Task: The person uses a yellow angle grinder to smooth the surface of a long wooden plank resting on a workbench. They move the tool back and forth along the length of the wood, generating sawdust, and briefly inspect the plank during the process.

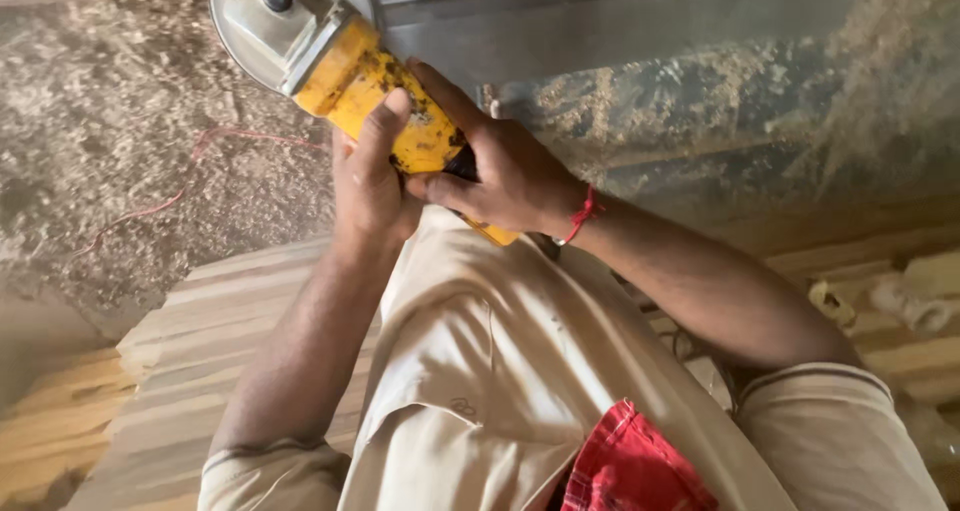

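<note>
— How many tools?
— One yellow angle grinder (370,86) (round metal guard up top), held out over the sawdust-strewn floor (110,131).
— And the hands?
— Two. The left hand (372,176) and right hand (500,171) each have their grip wrapped tight around its body.
— Anything else?
— One red cord (160,203) across the sawdust.

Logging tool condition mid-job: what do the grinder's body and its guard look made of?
Grinder body, held by the left hand and right hand: likely moulded plastic, yellow, matte, scuffed with dark grime. Guard: looks like bare metal, dull grey with a soft sheen.
</note>
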